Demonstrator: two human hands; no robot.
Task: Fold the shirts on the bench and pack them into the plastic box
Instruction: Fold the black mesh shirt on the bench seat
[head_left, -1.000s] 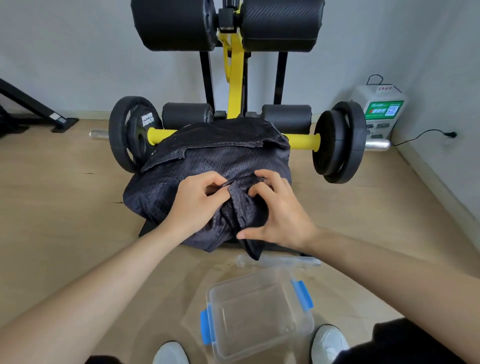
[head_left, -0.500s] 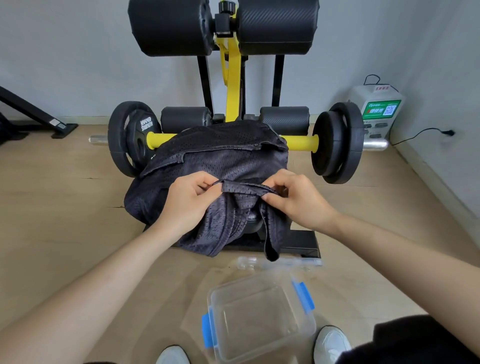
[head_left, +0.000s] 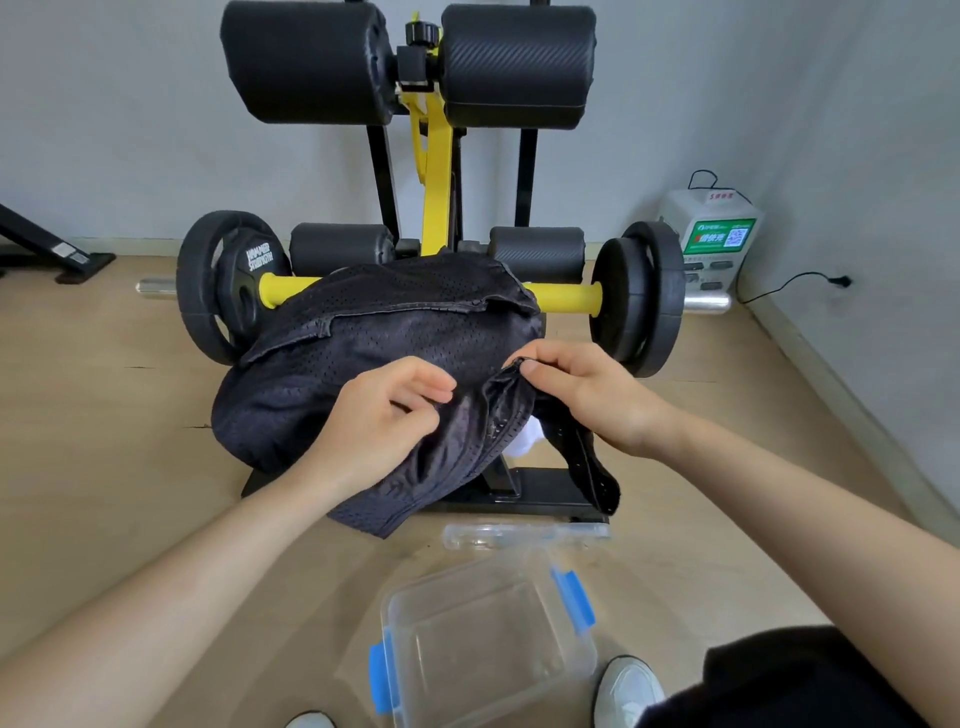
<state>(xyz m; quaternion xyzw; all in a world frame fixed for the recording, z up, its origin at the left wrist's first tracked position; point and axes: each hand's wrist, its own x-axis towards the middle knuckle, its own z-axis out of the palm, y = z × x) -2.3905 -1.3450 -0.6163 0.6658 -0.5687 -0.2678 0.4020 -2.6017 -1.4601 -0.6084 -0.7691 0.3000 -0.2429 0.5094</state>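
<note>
Two hands are on one black mesh shirt (head_left: 389, 332), which is draped over the black-and-yellow bench (head_left: 519, 501). The right hand (head_left: 587, 395) has thumb and forefinger pressed together, pinching the shirt's hem right at the fingertips, other fingers curled in behind. A strip of that hem drops away below the right fingers. The left hand (head_left: 384, 410) lies on the mesh just left of that pinch, forefinger reaching forward and the rest curled under. I cannot tell whether those fingers trap any cloth. Between the two hands the fabric bunches into folds, and one scrap of white cloth (head_left: 527, 441) peeks out just beneath the right fingers. Below both hands, on the wooden floor, sits one clear plastic box (head_left: 483, 649) with two blue clips. It is open, and its one clear lid (head_left: 524, 535) lies flat between the box and the bench base. Beyond the fingers runs one barbell (head_left: 566, 299) with a yellow sleeve. It carries one plate (head_left: 223, 286) out left and two plates (head_left: 644, 296) out right. Four black roller pads stand behind it, two large above and two small below. Two white shoes (head_left: 626, 686) show at the near edge, one on each side of the box.
</note>
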